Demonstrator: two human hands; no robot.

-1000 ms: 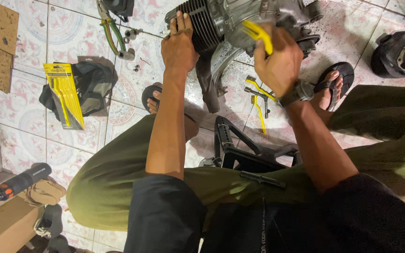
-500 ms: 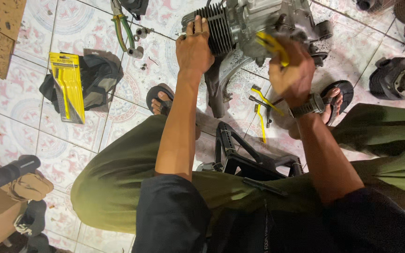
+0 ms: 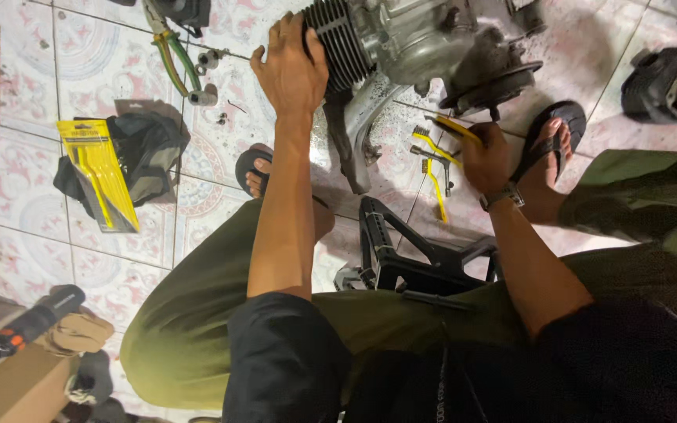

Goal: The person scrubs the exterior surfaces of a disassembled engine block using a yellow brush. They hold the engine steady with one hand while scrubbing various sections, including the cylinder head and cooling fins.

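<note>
While the engine sits on the tiled floor, the left hand rests flat against its finned cylinder, and the right hand, just below the engine, grips a yellow brush.

The engine is cut off by the top edge; the right hand hides the yellow brush's handle.

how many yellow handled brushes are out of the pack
3: one in the right hand, brush; two on the floor beside that hand, one and one. More may lie hidden under the hand.
</note>
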